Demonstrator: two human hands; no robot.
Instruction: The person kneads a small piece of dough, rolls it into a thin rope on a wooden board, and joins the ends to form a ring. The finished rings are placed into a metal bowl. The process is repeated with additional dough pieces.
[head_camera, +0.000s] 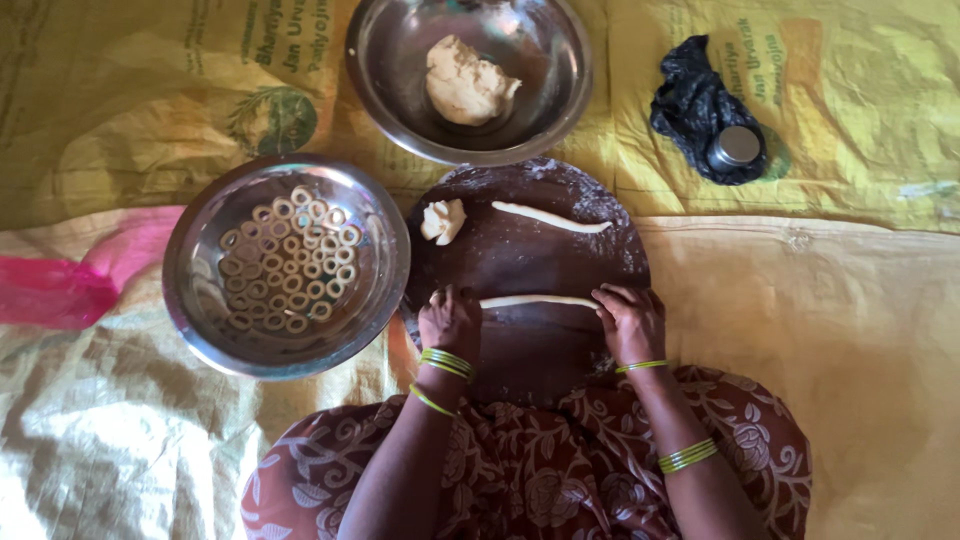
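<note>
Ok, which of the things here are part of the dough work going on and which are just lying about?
In use:
left hand and right hand, on the ends of a dough rope
round dark board
second dough rope
small dough piece
bowl of dough
plate of dough rings

Lying about:
black bag with a small metal lid
pink plastic

Home floor kitchen: sacks (850, 110), dough board (530, 260), steel bowls (380, 60).

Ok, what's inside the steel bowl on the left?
The steel bowl holds many small dough rings piled toward its far side; whatever lies beneath the pile is covered.
</note>
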